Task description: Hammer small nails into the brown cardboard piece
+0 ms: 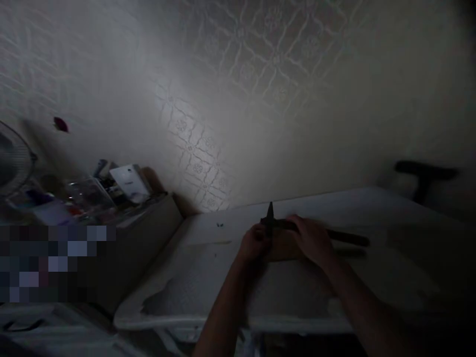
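A dark hammer (348, 237) lies slanted over a brown wooden board (285, 248) on the white table (178, 316). My right hand (310, 238) is wrapped round the hammer's handle, which sticks out to the right. Beside the hammer head, at the board's left end, is my left hand (255, 243) with its fingers bent together. What those fingers hold, if anything, is too dark to make out. Small dark bits (219, 225) lie on the table to the left of my left hand.
At the left stands a cabinet with a white box (131, 181), a clear container (91, 194) and other clutter on top. A fan (14, 161) is at the far left edge. Behind the table rises a patterned wall; a dark T-shaped object (426, 172) stands at the right.
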The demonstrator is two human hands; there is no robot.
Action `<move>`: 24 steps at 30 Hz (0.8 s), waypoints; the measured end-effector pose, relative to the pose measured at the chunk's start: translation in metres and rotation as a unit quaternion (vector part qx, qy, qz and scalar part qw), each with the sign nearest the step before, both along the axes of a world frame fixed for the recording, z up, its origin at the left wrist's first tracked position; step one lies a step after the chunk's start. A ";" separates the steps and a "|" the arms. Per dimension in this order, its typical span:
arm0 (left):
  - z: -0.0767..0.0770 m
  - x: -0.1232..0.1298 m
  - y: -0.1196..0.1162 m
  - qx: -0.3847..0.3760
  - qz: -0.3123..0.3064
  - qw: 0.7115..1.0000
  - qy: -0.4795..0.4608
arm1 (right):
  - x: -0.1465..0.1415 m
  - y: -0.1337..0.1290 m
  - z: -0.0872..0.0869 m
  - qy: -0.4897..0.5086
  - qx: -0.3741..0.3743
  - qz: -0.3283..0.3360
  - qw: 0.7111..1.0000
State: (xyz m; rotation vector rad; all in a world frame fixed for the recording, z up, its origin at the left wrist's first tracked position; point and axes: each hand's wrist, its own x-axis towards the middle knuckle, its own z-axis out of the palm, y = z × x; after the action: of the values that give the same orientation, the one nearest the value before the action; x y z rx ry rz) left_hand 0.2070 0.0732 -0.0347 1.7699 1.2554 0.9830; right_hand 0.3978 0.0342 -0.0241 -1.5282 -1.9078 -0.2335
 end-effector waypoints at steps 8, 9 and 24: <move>0.001 0.000 -0.001 -0.015 -0.012 1.000 -0.009 | -0.001 -0.002 0.004 0.024 -0.032 -0.008 0.999; 0.002 0.000 -0.001 -0.011 -0.010 1.000 0.000 | -0.001 -0.002 0.005 0.023 -0.035 -0.011 0.999; 0.006 -0.002 -0.004 0.008 -0.011 0.999 0.043 | 0.001 0.000 0.000 0.020 -0.028 -0.002 0.999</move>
State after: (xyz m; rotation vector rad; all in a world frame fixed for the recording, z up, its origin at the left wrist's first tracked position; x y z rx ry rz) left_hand 0.2052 0.0694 -0.0289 1.8520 1.2807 0.9168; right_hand 0.3990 0.0340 -0.0240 -1.5625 -1.8940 -0.1514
